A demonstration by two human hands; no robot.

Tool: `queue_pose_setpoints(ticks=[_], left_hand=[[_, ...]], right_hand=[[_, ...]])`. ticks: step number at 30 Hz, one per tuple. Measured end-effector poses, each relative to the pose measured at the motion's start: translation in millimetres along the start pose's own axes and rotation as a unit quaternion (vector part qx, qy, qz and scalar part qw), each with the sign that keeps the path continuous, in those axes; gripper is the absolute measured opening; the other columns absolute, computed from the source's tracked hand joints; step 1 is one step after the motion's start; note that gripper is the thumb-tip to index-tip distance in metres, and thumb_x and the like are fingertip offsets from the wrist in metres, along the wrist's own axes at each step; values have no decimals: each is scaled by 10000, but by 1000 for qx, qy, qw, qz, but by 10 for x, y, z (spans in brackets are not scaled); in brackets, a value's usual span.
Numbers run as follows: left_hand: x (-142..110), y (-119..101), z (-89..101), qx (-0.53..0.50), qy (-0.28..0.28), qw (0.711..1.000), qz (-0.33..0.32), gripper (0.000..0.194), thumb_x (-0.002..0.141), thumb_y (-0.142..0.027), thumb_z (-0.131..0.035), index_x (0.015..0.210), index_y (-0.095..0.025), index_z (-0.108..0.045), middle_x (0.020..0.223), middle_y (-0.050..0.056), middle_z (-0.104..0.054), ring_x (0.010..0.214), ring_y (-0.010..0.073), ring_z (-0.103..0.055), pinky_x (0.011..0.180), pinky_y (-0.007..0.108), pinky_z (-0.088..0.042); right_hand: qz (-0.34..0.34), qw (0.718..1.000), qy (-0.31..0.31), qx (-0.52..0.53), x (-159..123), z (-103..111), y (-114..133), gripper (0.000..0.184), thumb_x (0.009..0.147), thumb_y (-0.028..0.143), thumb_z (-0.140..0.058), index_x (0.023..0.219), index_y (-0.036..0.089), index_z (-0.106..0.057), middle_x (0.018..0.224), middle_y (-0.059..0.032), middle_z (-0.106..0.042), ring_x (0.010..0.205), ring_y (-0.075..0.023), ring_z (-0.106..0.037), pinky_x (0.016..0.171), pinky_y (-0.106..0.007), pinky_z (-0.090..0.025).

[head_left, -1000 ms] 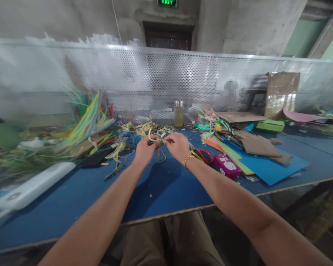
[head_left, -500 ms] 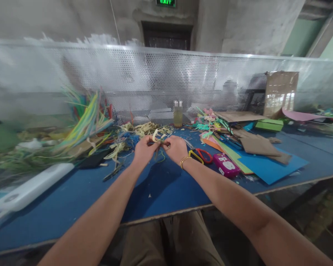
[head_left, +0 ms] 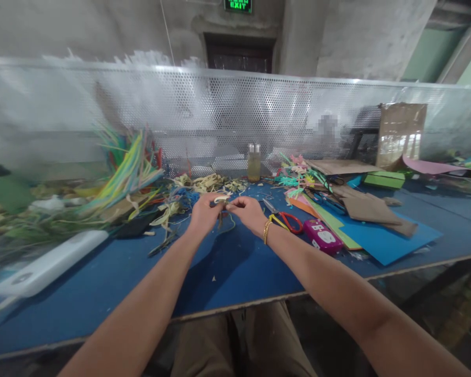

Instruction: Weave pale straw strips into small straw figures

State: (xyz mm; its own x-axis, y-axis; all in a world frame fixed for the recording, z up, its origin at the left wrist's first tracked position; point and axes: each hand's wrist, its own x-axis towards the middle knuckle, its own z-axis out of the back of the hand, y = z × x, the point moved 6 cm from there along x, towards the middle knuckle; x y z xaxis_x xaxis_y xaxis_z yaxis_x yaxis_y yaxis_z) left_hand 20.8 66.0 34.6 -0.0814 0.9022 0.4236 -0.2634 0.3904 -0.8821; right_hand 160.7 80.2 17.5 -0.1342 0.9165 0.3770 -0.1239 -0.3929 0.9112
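Note:
My left hand (head_left: 205, 213) and my right hand (head_left: 250, 212) meet over the blue table, fingertips close together. Pinched in the left fingers is a pale, curled strip (head_left: 221, 199), which looks like dried leaf or husk. Thin darker strands and a green string (head_left: 231, 224) hang below the fingertips. The right thumb and forefinger are pressed together at the strip's near end; how much of it they grip is too small to tell. Scissors with red and yellow handles (head_left: 291, 222) lie just right of the right hand. A gold bracelet (head_left: 267, 231) circles my right wrist.
Pale husk strips (head_left: 204, 183) and coloured strips (head_left: 125, 173) are heaped left and behind. A white power strip (head_left: 55, 262) lies left. A jar (head_left: 254, 163) stands before the perforated panel (head_left: 235, 115). A purple case (head_left: 322, 236), blue paper (head_left: 388, 238) and cardboard (head_left: 371, 207) are right.
The pale strip stood up in a curl above my fingers; now it lies lower and flatter. My right hand has drawn slightly right, its fingers more stretched. The view has shifted a little.

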Motion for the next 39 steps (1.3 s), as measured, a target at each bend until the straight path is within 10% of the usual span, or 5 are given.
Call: queue_pose_setpoints(ticks=[13,20,23,32,39], left_hand=[[-30,-85,60,25,-35,998,39,144,670,-261,-670,769,-160,-697,631,10,-663,575,166,-632,568,254,-508],[-12,55,81,-171,-55,977,115,203,685,-207,-718,817,-174,-569,703,15,-664,628,171,-684,554,249,-534],[-34,31,56,-197,-42,971,129,176,743,-177,-683,840,-182,-537,811,38,-697,653,161,-696,574,252,-548],[-61,-46,18,-183,-10,976,122,91,866,-199,-539,937,-210,-483,959,77,-718,741,185,-715,659,333,-584],[-44,-48,34,-152,-6,983,103,132,869,-239,-528,979,-237,-454,964,66,-718,785,205,-715,663,362,-591]], right_hand=[[66,978,47,-191,-71,160,314,213,825,353,-604,818,154,-679,825,-47,-696,750,-131,-618,728,-250,-472],[-117,746,9,-656,-468,1003,384,268,833,231,-547,1020,106,-692,1086,-215,-663,1037,-306,-630,849,-396,-471],[-186,712,53,-675,-654,1104,247,266,822,192,-524,1004,111,-701,1071,-211,-678,1033,-314,-644,836,-394,-481],[-170,765,83,-615,-530,1039,226,482,697,178,-647,1158,59,-575,1058,-228,-669,981,-316,-659,791,-364,-485],[-207,954,-7,-215,-618,1258,133,591,727,203,-601,1299,105,-489,753,-44,-657,615,-153,-595,575,-258,-443]])
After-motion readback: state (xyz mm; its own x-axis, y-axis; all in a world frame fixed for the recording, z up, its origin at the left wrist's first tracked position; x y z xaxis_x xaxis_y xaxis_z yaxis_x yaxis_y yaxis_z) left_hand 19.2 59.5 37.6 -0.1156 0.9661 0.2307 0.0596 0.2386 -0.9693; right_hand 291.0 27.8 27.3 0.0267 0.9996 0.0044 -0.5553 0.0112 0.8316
